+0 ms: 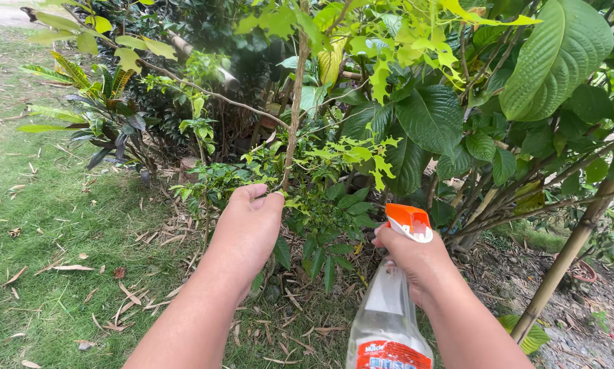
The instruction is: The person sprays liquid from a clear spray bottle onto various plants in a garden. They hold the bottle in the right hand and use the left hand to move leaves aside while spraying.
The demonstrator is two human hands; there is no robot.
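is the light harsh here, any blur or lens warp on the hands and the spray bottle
Head view: soft, even daylight with no hard shadows; the left hand and right hand on the spray bottle look sharp; the top left corner of the lawn is washed out; the wide lens stretches the forearms towards the bottom edge.

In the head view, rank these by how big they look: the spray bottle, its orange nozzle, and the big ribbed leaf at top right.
1. Spray bottle, though nearness to the camera inflates it.
2. Big ribbed leaf.
3. Orange nozzle.
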